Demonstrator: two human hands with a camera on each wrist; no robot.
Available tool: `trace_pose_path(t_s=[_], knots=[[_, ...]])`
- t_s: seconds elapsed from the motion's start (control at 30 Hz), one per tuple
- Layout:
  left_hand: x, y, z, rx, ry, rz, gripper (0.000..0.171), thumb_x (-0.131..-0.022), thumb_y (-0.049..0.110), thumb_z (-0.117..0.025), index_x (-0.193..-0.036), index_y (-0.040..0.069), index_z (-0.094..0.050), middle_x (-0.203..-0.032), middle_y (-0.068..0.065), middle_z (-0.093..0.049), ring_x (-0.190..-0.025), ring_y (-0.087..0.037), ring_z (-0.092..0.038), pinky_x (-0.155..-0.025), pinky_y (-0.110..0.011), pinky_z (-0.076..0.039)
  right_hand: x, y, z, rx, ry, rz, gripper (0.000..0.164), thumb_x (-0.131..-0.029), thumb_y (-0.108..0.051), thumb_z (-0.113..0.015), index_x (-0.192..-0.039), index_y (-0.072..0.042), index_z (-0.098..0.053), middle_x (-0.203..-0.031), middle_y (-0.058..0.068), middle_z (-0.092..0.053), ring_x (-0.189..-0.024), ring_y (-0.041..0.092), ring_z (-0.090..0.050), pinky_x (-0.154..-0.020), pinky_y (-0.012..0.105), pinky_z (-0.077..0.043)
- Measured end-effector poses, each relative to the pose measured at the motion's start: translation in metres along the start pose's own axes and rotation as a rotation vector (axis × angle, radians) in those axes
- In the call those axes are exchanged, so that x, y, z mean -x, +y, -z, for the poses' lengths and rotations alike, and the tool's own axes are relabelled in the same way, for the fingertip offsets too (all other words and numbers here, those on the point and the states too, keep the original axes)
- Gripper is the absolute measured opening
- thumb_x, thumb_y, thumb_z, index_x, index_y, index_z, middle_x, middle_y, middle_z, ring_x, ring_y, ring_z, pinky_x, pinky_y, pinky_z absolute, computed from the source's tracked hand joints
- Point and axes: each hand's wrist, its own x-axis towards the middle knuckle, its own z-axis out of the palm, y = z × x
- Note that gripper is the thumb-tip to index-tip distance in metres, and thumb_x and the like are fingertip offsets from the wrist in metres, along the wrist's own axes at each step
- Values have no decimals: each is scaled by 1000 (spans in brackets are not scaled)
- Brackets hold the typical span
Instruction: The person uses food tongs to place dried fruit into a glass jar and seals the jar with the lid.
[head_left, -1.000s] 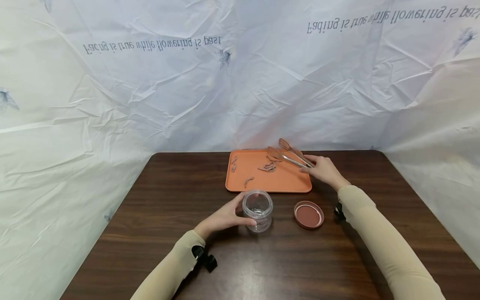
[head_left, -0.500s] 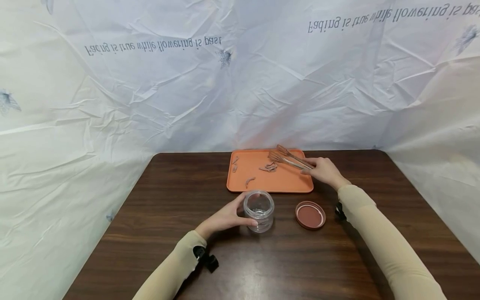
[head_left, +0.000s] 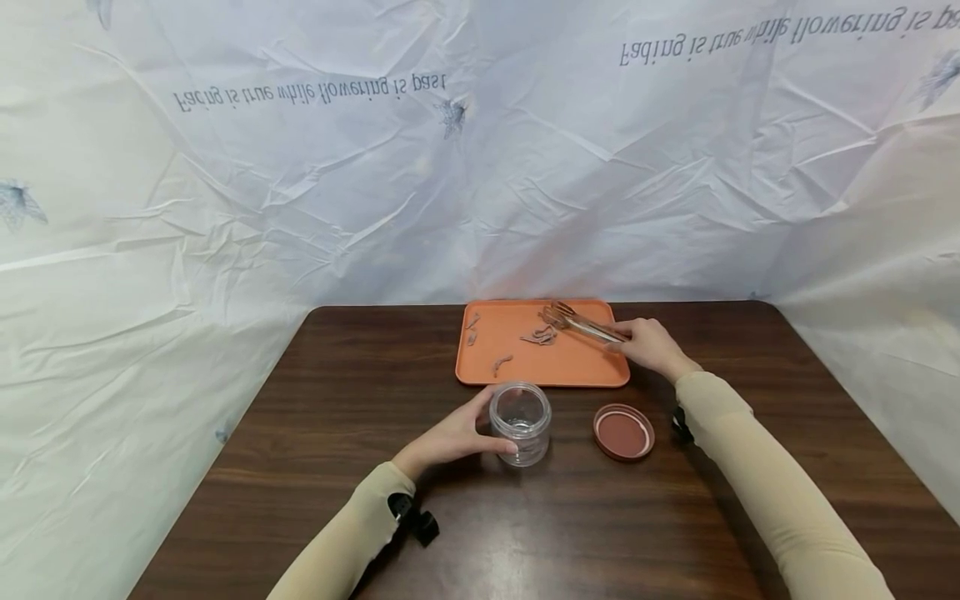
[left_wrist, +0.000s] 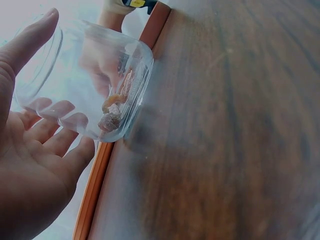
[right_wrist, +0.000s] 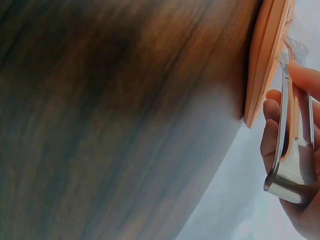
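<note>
In the head view my left hand (head_left: 453, 433) grips a clear open jar (head_left: 520, 421) from its left side, thumb in front. Several small brownish, wrinkled pieces (left_wrist: 112, 111) lie at the bottom of the jar in the left wrist view. My right hand (head_left: 654, 346) holds metal tongs (head_left: 592, 328) over the right part of an orange tray (head_left: 573, 371). The two tong heads are close together, right at a cluster of thin shrivelled brown strips (head_left: 540, 336). In the right wrist view the bent end of the tongs (right_wrist: 292, 187) lies against the palm.
A reddish-brown lid (head_left: 624, 432) lies inner side up, right of the jar. Other strips (head_left: 502, 362) are spread over the tray's left part and front. White printed sheeting (head_left: 390, 200) hangs behind the dark wooden table (head_left: 360, 400).
The tong heads have come down toward the strips and drawn together as the right hand squeezed them. The left hand and jar have stayed in place.
</note>
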Motion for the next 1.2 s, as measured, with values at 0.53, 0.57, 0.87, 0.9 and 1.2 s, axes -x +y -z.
trace_pose_path(t_s=[0.53,0.57,0.87,0.9,1.2], knots=[[-2,1,1,2,-18,0,86,-87,24,-82,-155,32,-31,-154,-6,-42,-139,-20,-44,-110,-36,-38,2,-2,-1,15,1,15,41,-97,-18,-69,-135,-2,-64,-85,8,-74,-53,16,-51,-56,33,-42],[-2,1,1,1,-18,1,86,-87,25,-83,-155,33,-31,-154,-6,-42,-139,-20,-44,-110,-36,-38,2,-2,-1,13,2,15,41,-97,-18,-69,-135,-2,-64,-84,7,-74,-53,16,-50,-56,33,-42],[1,1,-1,-6,-7,3,86,-87,28,-82,-156,35,-30,-152,-1,-44,-138,-18,-46,-109,-40,-40,4,-1,-4,-5,12,2,41,-97,-21,-70,-135,-5,-65,-85,7,-74,-54,16,-53,-55,31,-42],[1,1,-1,-5,-5,3,87,-87,28,-83,-156,36,-30,-152,-1,-44,-138,-18,-46,-109,-40,-40,5,-1,-5,-7,11,2,41,-97,-21,-70,-135,-5,-65,-83,7,-73,-52,16,-51,-54,31,-42],[1,2,-1,2,3,12,87,-86,27,-83,-155,38,-31,-150,2,-45,-136,-17,-48,-107,-38,-42,7,-6,7,-68,32,-1,44,-98,-20,-69,-138,-6,-62,-79,13,-73,-58,22,-62,-52,31,-43]])
